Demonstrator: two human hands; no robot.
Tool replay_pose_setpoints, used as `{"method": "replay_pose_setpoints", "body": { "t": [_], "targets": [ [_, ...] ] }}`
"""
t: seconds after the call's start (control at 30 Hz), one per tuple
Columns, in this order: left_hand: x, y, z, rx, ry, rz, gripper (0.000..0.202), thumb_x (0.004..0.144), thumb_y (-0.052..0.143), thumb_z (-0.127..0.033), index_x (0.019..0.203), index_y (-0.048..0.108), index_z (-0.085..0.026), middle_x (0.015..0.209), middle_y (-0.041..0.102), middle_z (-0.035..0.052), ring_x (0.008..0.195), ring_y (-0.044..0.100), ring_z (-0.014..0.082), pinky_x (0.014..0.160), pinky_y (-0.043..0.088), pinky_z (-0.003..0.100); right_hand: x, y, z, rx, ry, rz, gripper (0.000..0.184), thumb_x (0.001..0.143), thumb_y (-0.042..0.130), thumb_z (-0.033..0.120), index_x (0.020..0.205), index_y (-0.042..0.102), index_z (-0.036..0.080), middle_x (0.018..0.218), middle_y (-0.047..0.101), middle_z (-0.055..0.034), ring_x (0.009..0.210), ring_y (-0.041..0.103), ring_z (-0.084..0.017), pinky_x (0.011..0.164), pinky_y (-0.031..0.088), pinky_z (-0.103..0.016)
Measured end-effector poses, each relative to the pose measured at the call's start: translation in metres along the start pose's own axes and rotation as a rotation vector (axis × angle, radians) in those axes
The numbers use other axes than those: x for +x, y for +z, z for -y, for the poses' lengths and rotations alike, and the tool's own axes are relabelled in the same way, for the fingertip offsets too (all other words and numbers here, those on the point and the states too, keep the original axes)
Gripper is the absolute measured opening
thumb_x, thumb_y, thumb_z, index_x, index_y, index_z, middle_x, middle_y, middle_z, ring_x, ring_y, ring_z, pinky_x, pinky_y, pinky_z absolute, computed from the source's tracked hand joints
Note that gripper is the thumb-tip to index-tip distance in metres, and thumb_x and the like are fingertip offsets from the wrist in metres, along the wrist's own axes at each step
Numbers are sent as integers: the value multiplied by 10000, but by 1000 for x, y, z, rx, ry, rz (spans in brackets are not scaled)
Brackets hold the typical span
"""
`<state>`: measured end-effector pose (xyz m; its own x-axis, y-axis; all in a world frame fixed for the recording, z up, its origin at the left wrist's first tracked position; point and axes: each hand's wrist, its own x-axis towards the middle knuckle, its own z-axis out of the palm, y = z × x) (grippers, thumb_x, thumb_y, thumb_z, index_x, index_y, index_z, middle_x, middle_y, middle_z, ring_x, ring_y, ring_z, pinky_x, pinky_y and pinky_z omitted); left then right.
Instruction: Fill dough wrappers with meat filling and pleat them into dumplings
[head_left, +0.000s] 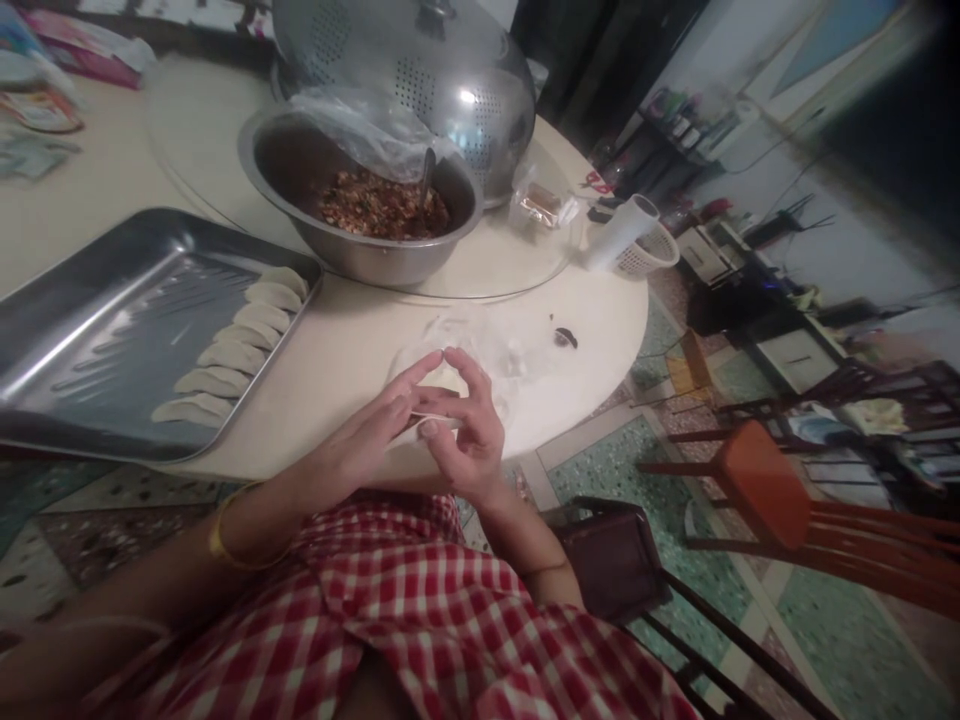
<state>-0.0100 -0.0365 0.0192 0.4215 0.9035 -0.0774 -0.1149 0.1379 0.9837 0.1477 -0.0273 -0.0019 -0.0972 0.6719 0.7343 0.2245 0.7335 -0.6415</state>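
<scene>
Over the table's near edge, my left hand and my right hand meet around a pale dumpling. The fingers of both hands press on its dough, my right thumb lying along the near side. Much of the dumpling is hidden behind the fingers. Just beyond my fingertips is a whitish, floury patch on the table. To the left, several folded dumplings lie in a row along the right side of a metal tray. A steel bowl of dark minced filling stands farther back, with a utensil handle upright in it.
Clear plastic drapes over the bowl's far rim. Behind it stands a large perforated metal dome. A white basket and a plastic roll sit at the table's right edge. Chairs stand on the floor at right.
</scene>
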Motion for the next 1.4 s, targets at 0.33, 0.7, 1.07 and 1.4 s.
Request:
{"method": "replay_pose_setpoints", "body": {
  "t": [0.33, 0.7, 1.07, 1.4],
  "targets": [
    [-4, -21, -15, 284, -2, -185, 223, 806, 697, -419, 923, 726, -230, 884, 725, 32, 821, 649, 196, 761, 509, 254, -10, 9, 15, 178, 266, -92, 117, 955, 550, 320, 1028, 589, 239, 971, 764, -42, 830, 747, -149, 719, 638, -301],
    [-5, -22, -15, 558, 238, -234, 164, 882, 600, -363, 859, 707, -242, 873, 689, 17, 825, 609, 177, 791, 466, 264, -2, 13, 10, 91, 216, -94, 139, 937, 572, 243, 1007, 692, 233, 988, 759, -45, 969, 719, -149, 870, 617, -322],
    [-2, -21, -21, 595, 262, -305, 53, 849, 646, -296, 848, 673, -251, 807, 683, -12, 730, 599, 152, 724, 453, 242, 4, 15, 13, 32, 209, 14, 147, 941, 533, 244, 986, 672, 235, 968, 729, -43, 939, 692, -169, 829, 594, -354],
    [0, -26, -23, 609, 242, -305, 93, 845, 628, -295, 785, 644, -226, 741, 626, -25, 673, 544, 126, 651, 419, 235, 9, 17, 13, 65, 176, 31, 110, 920, 600, 276, 998, 660, 227, 956, 723, -43, 925, 694, -150, 817, 610, -315]
  ]
}}
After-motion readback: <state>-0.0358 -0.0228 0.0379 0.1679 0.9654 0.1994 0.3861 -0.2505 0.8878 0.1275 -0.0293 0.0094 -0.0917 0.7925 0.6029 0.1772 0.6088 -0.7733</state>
